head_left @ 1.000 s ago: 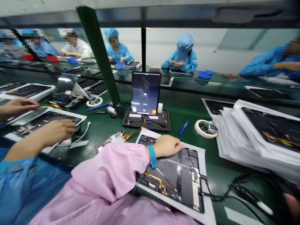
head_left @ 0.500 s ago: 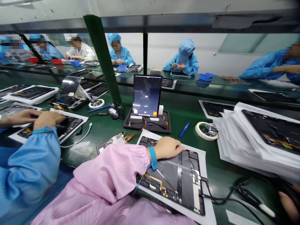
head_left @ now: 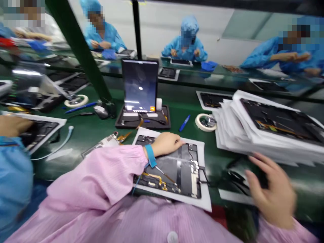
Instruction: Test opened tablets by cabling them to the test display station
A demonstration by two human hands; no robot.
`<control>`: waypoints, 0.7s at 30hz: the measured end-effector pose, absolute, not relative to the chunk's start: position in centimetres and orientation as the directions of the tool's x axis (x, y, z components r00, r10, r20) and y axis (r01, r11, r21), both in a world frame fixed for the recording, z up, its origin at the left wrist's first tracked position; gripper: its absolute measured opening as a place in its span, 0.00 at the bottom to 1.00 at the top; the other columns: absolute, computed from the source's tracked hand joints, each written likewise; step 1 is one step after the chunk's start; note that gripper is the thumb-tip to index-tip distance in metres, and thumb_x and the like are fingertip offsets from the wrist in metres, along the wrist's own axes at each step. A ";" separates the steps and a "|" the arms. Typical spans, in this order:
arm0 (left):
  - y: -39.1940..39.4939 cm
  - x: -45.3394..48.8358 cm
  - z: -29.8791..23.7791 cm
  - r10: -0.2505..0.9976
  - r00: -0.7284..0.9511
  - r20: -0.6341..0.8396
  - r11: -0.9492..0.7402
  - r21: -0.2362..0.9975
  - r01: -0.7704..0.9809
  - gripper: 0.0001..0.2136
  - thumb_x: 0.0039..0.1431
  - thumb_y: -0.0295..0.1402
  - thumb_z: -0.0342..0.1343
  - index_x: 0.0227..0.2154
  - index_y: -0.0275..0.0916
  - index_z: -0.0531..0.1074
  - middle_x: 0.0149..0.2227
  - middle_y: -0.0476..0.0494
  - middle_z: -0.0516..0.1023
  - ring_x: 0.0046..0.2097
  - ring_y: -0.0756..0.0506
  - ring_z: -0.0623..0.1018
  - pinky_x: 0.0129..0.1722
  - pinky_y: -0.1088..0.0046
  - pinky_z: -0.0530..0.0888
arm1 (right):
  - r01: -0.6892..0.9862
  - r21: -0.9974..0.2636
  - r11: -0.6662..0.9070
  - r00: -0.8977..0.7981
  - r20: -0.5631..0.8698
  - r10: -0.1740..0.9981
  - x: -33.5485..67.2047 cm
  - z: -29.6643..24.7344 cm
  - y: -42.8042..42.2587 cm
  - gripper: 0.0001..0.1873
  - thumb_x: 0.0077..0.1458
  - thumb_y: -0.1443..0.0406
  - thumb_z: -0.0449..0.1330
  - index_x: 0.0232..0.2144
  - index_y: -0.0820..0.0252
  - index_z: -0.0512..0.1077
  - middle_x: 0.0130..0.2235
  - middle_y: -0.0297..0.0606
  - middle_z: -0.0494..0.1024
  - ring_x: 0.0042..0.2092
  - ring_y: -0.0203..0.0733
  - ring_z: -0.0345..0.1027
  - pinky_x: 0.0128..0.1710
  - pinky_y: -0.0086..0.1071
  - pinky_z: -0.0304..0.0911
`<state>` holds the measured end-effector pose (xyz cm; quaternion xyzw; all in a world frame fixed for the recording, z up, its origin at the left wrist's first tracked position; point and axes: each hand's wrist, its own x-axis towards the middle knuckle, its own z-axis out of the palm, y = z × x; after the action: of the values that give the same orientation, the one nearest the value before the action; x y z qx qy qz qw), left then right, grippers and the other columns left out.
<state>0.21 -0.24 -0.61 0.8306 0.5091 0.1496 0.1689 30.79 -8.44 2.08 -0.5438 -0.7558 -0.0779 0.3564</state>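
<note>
An opened tablet housing (head_left: 187,168), with dark battery area and gold flex cables, lies on a white sheet (head_left: 204,199) before me. My left hand (head_left: 165,143), in a pink sleeve with a blue wrist strap, is closed at its far edge; the fingertips are partly hidden. To the right, my right hand (head_left: 275,189) is slightly blurred, fingers and thumb apart, beside dark cables (head_left: 236,179). Black leads plug into the housing's right side. Behind it, a lit tablet screen (head_left: 140,86) stands upright in a black tray (head_left: 118,122).
A tall stack of white sheets and tablet housings (head_left: 283,118) stands at right. Near it are a tape roll (head_left: 198,126) and a blue marker (head_left: 184,123). A loose metallic panel (head_left: 101,145) lies left. A co-worker's blue sleeve (head_left: 15,179) is close on my left; a green post (head_left: 81,54) slants behind.
My right hand has come further into view from the lower right edge, its fingers now spread. The camera view has shifted right and down. My left hand stays on the housing.
</note>
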 end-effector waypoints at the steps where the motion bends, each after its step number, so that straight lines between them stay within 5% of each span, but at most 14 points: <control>1: -0.3 0.1 -0.7 0.894 0.440 0.081 -0.429 0.434 0.792 0.22 0.63 0.48 0.41 0.28 0.39 0.74 0.30 0.43 0.78 0.33 0.44 0.75 0.30 0.72 0.62 | 0.808 -0.379 0.451 -0.218 0.519 0.826 29.4 2.0 -8.7 0.15 0.61 0.56 0.52 0.46 0.55 0.69 0.46 0.45 0.73 0.47 0.51 0.68 0.47 0.44 0.62; 3: -0.1 0.0 -0.8 0.894 0.442 0.076 -0.427 0.443 0.788 0.24 0.64 0.49 0.39 0.27 0.39 0.74 0.29 0.44 0.77 0.33 0.45 0.74 0.29 0.72 0.60 | 0.756 -0.554 0.348 -0.319 0.152 0.935 26.7 1.7 -8.4 0.13 0.63 0.55 0.50 0.41 0.56 0.69 0.33 0.39 0.75 0.33 0.43 0.70 0.33 0.35 0.64; 5: 0.0 -0.1 -0.8 0.894 0.445 0.057 -0.420 0.452 0.787 0.25 0.63 0.50 0.38 0.26 0.39 0.73 0.28 0.44 0.77 0.32 0.45 0.73 0.28 0.72 0.59 | 0.708 -0.672 0.215 -0.402 -0.133 0.906 24.8 1.3 -7.4 0.17 0.63 0.53 0.50 0.33 0.57 0.69 0.25 0.34 0.71 0.25 0.38 0.64 0.24 0.30 0.57; 9: 0.0 -0.1 -0.6 0.895 0.445 0.028 -0.407 0.459 0.790 0.25 0.63 0.50 0.38 0.26 0.39 0.73 0.28 0.45 0.76 0.30 0.46 0.72 0.27 0.72 0.57 | 0.577 -0.815 -0.050 -0.521 -0.415 0.746 25.1 1.3 -5.6 0.23 0.60 0.48 0.50 0.26 0.59 0.66 0.16 0.26 0.56 0.18 0.31 0.48 0.18 0.26 0.44; 12: -0.1 0.0 -0.5 0.897 0.442 0.018 -0.399 0.465 0.790 0.24 0.64 0.49 0.38 0.26 0.39 0.73 0.28 0.45 0.77 0.31 0.46 0.72 0.27 0.72 0.57 | 0.498 -0.855 -0.140 -0.397 -0.369 0.840 26.9 2.6 -5.4 0.22 0.59 0.47 0.53 0.28 0.60 0.68 0.15 0.25 0.55 0.16 0.29 0.46 0.16 0.25 0.41; 15: -0.1 0.0 -0.5 0.898 0.440 0.012 -0.394 0.466 0.792 0.25 0.63 0.49 0.38 0.26 0.39 0.74 0.28 0.45 0.77 0.31 0.46 0.72 0.27 0.72 0.56 | 0.374 -0.923 -0.092 -0.220 -0.185 0.958 27.0 3.7 -6.1 0.18 0.60 0.50 0.54 0.38 0.59 0.70 0.24 0.35 0.72 0.22 0.35 0.63 0.19 0.26 0.55; 18: 0.0 -0.1 -0.6 0.895 0.445 0.020 -0.404 0.458 0.792 0.25 0.63 0.50 0.39 0.26 0.39 0.73 0.28 0.44 0.76 0.31 0.46 0.72 0.27 0.72 0.56 | 0.408 -0.911 0.058 -0.266 -0.058 0.962 25.7 3.3 -7.1 0.15 0.61 0.54 0.53 0.42 0.56 0.72 0.39 0.41 0.76 0.38 0.42 0.71 0.36 0.33 0.68; 21: 0.0 -0.1 -0.6 0.891 0.454 0.023 -0.414 0.454 0.789 0.24 0.64 0.49 0.39 0.27 0.39 0.74 0.28 0.45 0.76 0.31 0.45 0.72 0.27 0.71 0.57 | 0.488 -0.868 0.090 -0.335 -0.091 0.938 24.6 1.4 -7.7 0.12 0.61 0.56 0.55 0.40 0.56 0.71 0.35 0.37 0.75 0.36 0.40 0.71 0.37 0.34 0.69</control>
<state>-0.07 -0.04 -0.62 0.8305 0.5056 0.1318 0.1932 24.64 -7.67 1.35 -0.5153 -0.6916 0.4351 0.2587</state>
